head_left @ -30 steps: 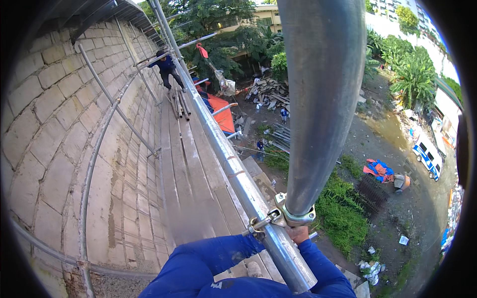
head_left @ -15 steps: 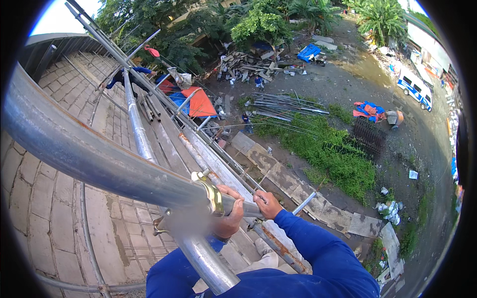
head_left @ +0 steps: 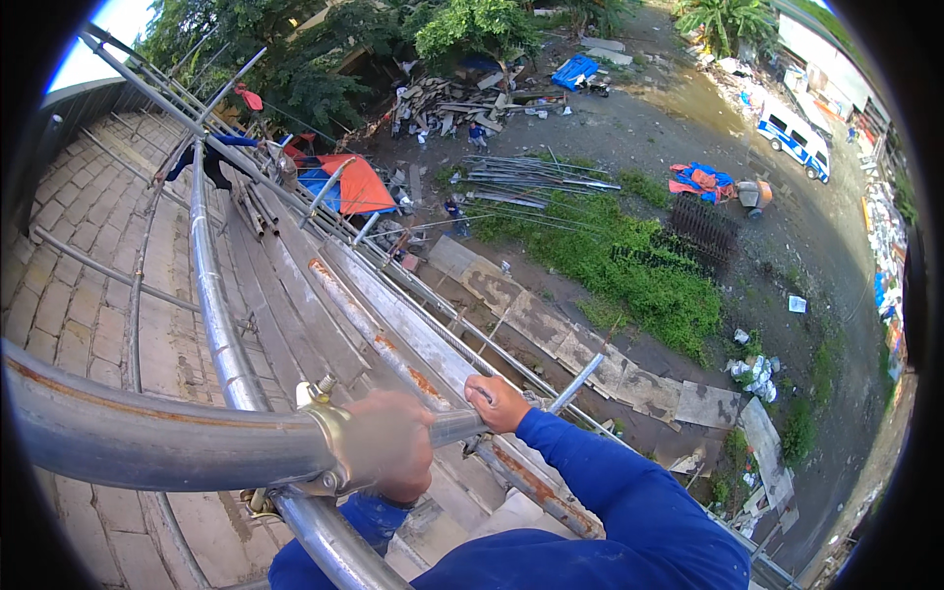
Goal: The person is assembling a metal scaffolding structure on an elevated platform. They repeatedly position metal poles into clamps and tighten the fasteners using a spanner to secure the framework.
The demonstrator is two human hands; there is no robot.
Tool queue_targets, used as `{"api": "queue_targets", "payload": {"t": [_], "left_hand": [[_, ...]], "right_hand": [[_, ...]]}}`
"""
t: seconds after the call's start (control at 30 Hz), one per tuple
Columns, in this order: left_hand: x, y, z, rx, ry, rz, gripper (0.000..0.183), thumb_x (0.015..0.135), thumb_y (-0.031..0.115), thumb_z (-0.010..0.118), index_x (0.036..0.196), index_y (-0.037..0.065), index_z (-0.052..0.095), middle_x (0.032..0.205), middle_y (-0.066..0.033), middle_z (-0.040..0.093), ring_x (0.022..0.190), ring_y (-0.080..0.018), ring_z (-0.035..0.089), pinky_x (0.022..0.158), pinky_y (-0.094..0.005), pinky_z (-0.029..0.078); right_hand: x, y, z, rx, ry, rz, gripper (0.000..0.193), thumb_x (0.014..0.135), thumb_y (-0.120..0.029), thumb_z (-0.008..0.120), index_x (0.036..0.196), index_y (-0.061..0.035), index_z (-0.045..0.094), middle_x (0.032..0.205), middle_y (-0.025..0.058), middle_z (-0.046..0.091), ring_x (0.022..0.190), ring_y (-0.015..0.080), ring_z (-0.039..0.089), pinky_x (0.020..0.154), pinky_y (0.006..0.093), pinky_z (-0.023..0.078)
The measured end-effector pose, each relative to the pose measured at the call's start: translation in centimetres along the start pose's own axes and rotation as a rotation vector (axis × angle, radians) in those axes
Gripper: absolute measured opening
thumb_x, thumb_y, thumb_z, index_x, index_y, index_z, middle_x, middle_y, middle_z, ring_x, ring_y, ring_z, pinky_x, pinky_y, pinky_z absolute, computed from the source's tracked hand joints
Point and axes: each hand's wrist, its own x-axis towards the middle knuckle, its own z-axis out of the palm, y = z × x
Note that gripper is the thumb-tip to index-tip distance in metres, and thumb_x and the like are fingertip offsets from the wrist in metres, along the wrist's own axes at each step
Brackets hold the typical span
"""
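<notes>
A thick grey scaffold pipe (head_left: 187,438) with a rusty streak runs in from the left edge toward my hands. Near its right end, a brass-coloured scaffold coupler (head_left: 332,438) joins it to a lower, slanting silver pipe (head_left: 329,536). My left hand (head_left: 401,447) is curled over the pipe right beside the coupler; part of it is blurred, and the fingers' far side is hidden. Just to its right, my right hand (head_left: 500,404) is closed around the pipe's end. Both sleeves are blue.
Planks (head_left: 285,285) and a rusty pipe (head_left: 369,329) lie along the scaffold. A long upright pipe (head_left: 211,265) stands to the left, over a block wall (head_left: 84,324). A co-worker (head_left: 221,152) is farther along. The ground far below holds a pipe stack (head_left: 541,177) and a van (head_left: 793,141).
The thick pipe's left part has come down in view and now lies nearly level. My left hand has shifted from beneath the pipe to over it, by the coupler. My right hand keeps its hold.
</notes>
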Motion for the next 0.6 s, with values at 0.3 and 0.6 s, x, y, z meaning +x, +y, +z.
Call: {"api": "queue_targets", "payload": {"t": [0.3,0.6], "left_hand": [[-0.5,0.2,0.2,-0.167,-0.068,-0.031,0.046,0.085,0.003,0.065,0.121,0.012,0.038,0.099,-0.0080,0.055,0.087,-0.0196,0.058,0.081,-0.0397,0.052],[0.6,8.2,-16.9,0.902,-0.435,-0.197,0.024,0.097,0.016,0.062,0.116,0.003,0.059,0.101,-0.0102,0.065,0.092,-0.0175,0.061,0.088,-0.0331,0.049]], "right_hand": [[0.1,-0.7,-0.1,0.041,0.008,0.007,0.018,0.097,-0.020,0.057,0.100,-0.0033,0.063,0.084,0.0232,0.064,0.080,0.0438,0.062,0.071,0.0488,0.047],[0.5,-1.2,-0.4,0.031,0.084,-0.077,0.020,0.098,-0.020,0.055,0.097,-0.0014,0.060,0.083,0.0238,0.062,0.078,0.0451,0.059,0.070,0.0470,0.047]]}}
